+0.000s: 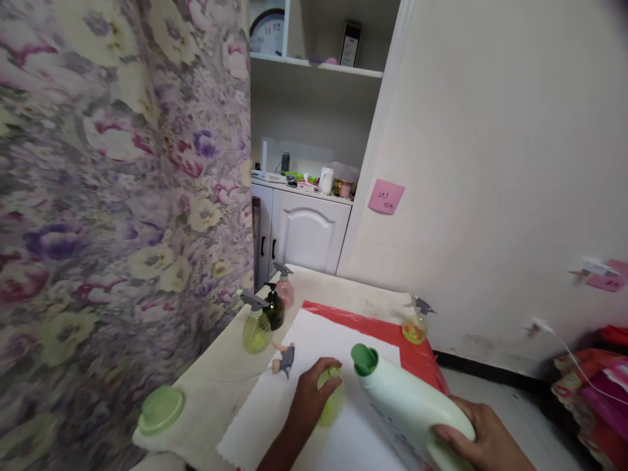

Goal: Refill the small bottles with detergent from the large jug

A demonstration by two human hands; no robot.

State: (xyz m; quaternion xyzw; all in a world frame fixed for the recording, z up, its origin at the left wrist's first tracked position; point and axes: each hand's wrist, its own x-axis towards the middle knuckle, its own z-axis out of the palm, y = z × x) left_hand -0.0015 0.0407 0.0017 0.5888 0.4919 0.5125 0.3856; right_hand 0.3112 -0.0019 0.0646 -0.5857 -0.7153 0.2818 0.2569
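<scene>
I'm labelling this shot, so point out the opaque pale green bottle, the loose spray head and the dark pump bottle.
Opaque pale green bottle (413,401), head view: side of its body.
Loose spray head (287,360), head view: its grey part.
Dark pump bottle (275,313), head view: its body.

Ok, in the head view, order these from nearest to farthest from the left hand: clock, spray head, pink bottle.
1. Spray head: just left of the left hand.
2. Pink bottle: left, far end of the table.
3. Clock: beyond, high in the cabinet.

left forearm (285,433): bare | right wrist (505,445): bare | fingers (455,442): bare
</scene>
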